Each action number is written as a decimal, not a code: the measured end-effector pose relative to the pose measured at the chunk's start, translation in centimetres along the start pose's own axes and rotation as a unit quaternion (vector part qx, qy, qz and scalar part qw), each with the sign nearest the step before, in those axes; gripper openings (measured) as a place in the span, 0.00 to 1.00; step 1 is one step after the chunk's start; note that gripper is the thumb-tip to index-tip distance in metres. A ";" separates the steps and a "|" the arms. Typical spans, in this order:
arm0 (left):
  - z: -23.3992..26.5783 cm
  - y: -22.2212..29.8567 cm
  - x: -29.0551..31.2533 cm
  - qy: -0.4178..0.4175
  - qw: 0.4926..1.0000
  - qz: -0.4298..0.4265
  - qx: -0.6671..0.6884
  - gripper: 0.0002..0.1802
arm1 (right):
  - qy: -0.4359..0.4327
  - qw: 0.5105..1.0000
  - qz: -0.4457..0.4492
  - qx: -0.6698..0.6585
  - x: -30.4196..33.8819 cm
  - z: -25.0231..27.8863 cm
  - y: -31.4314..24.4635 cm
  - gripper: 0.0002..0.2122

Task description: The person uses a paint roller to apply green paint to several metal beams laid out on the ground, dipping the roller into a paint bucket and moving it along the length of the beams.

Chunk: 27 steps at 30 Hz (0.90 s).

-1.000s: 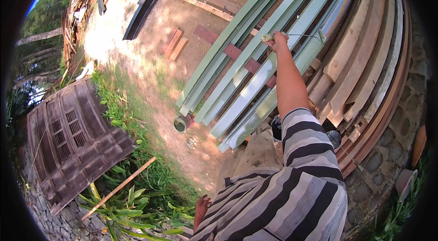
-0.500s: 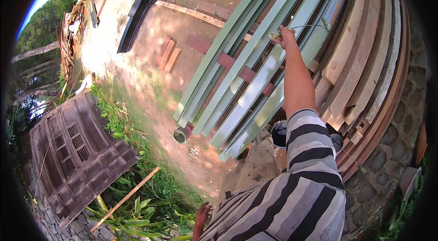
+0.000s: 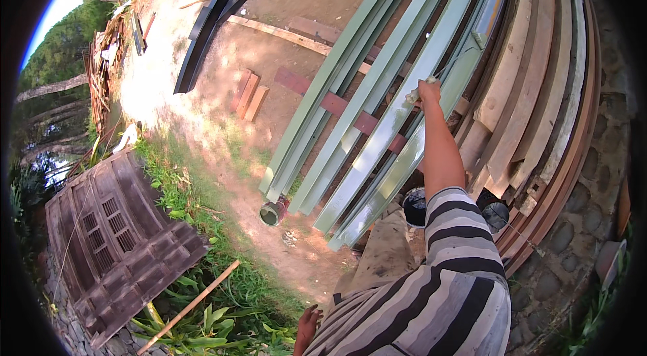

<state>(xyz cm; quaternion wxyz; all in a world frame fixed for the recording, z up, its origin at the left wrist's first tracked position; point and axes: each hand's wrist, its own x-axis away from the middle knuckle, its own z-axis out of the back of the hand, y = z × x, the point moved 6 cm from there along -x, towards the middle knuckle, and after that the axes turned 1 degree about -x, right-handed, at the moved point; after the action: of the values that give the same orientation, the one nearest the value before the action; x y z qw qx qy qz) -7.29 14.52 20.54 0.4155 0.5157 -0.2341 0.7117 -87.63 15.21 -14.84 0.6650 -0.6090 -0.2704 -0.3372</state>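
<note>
My right hand [image 3: 429,91] is closed round the handle of a small paint roller [image 3: 479,39], its arm stretched out over a row of long green-painted beams [image 3: 404,113]. A thin wire frame runs from my fist to the roller head, which rests against one of the beams on the right. Wet-looking gloss shows on the beams closest to me. At the lower edge, my left hand [image 3: 309,324] hangs by my side with nothing visible in it, fingers loosely bent and apart. Reddish-brown cross timbers [image 3: 335,104] lie under the beams.
A can [image 3: 272,213] with green inside stands by the beam ends. A dark bucket [image 3: 415,208] sits beside my legs. Bare wooden beams [image 3: 512,59] are stacked at the right. A dark wooden panel [image 3: 128,235], a bamboo pole [image 3: 192,305] and short wood blocks [image 3: 251,94] lie leftward.
My right hand has drawn nearer to me along the beams, bringing the roller with it. My left hand has shifted slightly, and the whole view has moved a little.
</note>
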 end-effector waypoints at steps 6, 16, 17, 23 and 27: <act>0.3 0.9 -3.0 -0.050 0.997 -0.037 -0.040 0.29 | -0.058 0.997 -0.048 0.016 2.4 -0.2 3.6 0.24; 3.9 0.0 -4.1 -0.021 0.996 -0.084 -0.011 0.27 | -0.117 0.968 -0.107 -0.196 14.5 -7.5 13.0 0.26; 4.2 -1.0 -4.1 -0.026 0.996 -0.081 -0.012 0.27 | -0.116 0.965 -0.108 -0.210 15.5 -8.3 13.8 0.26; 8.4 -9.2 -8.5 -0.046 0.991 -0.128 -0.012 0.26 | -0.154 0.930 -0.170 -0.286 22.7 -12.5 18.6 0.22; 12.1 -11.7 -9.3 0.006 0.996 -0.091 0.009 0.27 | -0.107 0.943 -0.179 -0.260 29.1 -12.6 25.3 0.22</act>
<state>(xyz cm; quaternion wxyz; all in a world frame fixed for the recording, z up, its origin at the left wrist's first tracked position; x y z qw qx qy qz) 10.14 8.48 15.08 0.4753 0.5345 -0.1777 0.6759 -50.41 -0.02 -9.73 0.3793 -0.7347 -0.3473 -0.4424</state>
